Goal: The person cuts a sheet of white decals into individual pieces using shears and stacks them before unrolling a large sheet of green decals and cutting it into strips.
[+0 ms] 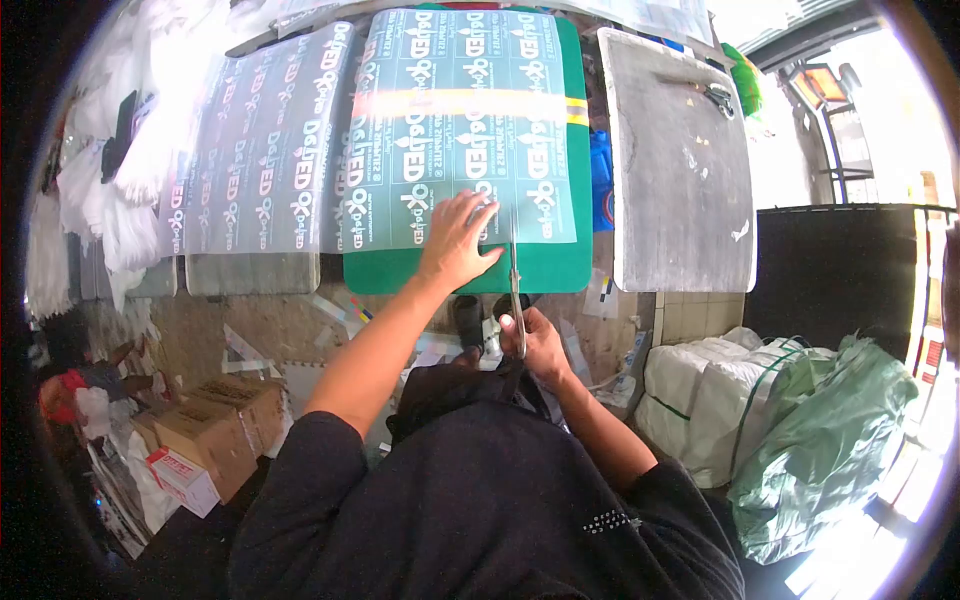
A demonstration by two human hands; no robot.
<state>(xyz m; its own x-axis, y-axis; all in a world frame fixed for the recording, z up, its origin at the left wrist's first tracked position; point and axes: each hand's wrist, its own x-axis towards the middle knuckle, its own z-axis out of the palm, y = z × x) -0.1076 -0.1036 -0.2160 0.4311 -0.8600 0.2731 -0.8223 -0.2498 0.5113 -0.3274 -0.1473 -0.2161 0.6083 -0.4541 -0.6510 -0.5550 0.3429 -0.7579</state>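
Scissors (514, 290) gripped in closed right hand (537, 345), long axis pointed straight ahead into near edge of printed sheet (470, 120). Sheet pinned by spread left hand (455, 240), just left of blades.

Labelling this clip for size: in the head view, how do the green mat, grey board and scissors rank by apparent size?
1. green mat, mostly under the printed sheet
2. grey board, somewhat smaller
3. scissors, by far the smallest
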